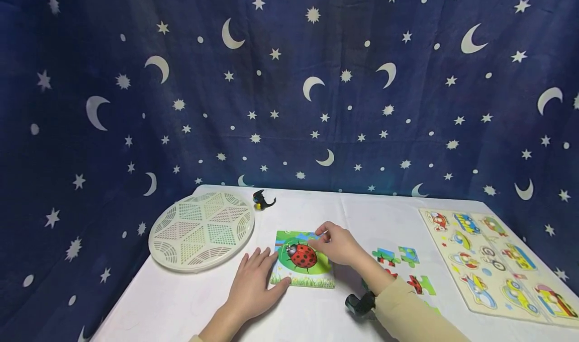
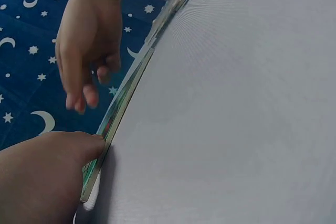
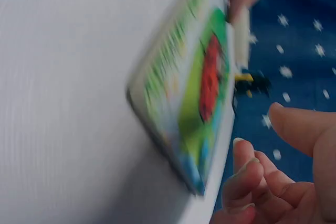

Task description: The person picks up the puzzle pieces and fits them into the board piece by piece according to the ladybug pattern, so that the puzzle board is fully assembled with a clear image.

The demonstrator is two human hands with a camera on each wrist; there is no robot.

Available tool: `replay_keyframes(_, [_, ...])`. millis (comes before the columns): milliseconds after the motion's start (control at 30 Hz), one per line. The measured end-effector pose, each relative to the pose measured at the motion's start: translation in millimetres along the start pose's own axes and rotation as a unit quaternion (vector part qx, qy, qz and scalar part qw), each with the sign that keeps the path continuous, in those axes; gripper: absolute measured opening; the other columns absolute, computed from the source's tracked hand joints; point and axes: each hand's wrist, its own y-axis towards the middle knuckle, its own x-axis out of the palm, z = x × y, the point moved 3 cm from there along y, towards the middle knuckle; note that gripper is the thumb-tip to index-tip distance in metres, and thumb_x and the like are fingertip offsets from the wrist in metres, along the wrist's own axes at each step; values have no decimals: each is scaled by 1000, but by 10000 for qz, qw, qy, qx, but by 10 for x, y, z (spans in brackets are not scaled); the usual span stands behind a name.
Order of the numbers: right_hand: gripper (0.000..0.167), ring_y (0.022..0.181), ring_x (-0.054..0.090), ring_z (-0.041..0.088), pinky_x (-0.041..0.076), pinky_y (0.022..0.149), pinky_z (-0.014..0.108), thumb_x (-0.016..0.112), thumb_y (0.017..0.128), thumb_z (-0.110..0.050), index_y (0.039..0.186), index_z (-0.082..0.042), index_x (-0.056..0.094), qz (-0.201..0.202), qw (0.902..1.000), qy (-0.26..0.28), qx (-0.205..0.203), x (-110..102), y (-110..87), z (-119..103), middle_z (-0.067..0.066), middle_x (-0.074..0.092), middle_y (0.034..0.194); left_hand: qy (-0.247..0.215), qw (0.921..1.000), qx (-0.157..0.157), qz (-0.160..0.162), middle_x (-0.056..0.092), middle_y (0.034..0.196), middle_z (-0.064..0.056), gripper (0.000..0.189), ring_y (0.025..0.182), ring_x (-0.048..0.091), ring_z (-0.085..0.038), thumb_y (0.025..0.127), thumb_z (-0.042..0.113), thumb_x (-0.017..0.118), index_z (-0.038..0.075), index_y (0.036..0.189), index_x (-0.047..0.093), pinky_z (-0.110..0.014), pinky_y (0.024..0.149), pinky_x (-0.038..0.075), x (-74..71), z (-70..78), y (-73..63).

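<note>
A square ladybug puzzle board lies flat on the table in the head view, with a red ladybug on a green leaf shape. My left hand rests along its left side, fingers extended, the thumb touching the front left part. Over the board's right back side, my right hand hovers with loosely bent fingers. In the right wrist view, nothing shows between the thumb and fingers of the right hand, which sits apart from the puzzle board. Loose ladybug puzzle pieces lie to the right, partly hidden by the right forearm.
A pale round perforated tray lies at the left. Behind the board sits a small black toy figure. A wooden vehicle puzzle board lies at the right. A dark blue curtain with moons and stars hangs behind the table.
</note>
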Motion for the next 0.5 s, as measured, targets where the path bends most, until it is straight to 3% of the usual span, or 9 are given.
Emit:
replay_keyframes(167, [38, 78, 59, 17, 49, 69, 36, 74, 94, -36, 114, -5, 65, 136, 9994, -61, 296, -279, -96, 154, 1, 65, 90, -20, 10000, -22, 8, 57, 144, -21, 71, 139, 44, -44, 91, 57, 67, 5, 139, 62, -63, 118, 26, 2, -1, -8])
replay_keyframes(500, [45, 77, 60, 17, 50, 66, 34, 73, 94, -42, 116, -4, 64, 210, 9976, -327, 568, -592, -302, 488, 1, 66, 92, -57, 9999, -99, -10, 56, 145, -19, 72, 141, 43, -42, 90, 55, 68, 6, 142, 59, -62, 119, 24, 14, -2, -12])
